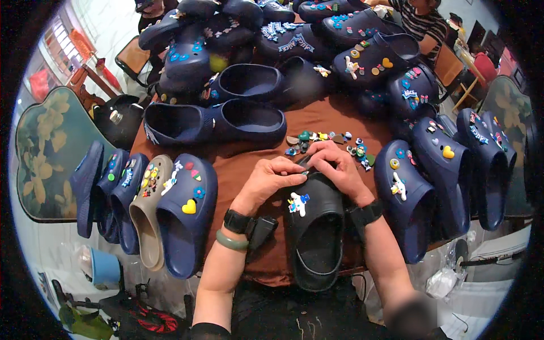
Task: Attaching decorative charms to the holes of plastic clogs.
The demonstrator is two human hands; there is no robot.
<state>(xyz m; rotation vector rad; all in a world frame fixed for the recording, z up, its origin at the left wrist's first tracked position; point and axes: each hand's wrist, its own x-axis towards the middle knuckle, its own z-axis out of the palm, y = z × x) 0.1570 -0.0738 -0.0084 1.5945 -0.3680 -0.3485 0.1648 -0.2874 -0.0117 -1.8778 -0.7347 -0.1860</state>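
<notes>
A black clog [315,232] lies on the brown cloth [243,164] right in front of me, toe pointing away. A white and blue charm [298,203] is fixed on its upper. My left hand [271,177] pinches a small charm against the toe of the clog. Opposite it, my right hand [334,167] presses its fingers on the same toe, touching the left fingertips. Just beyond the hands lies a small heap of loose coloured charms [328,141].
Navy clogs with charms stand in a row at my left [187,221], with a beige one [148,209] among them, and more at my right [405,198]. Many dark clogs are piled at the back [266,51]. Another person [422,20] sits at the far right.
</notes>
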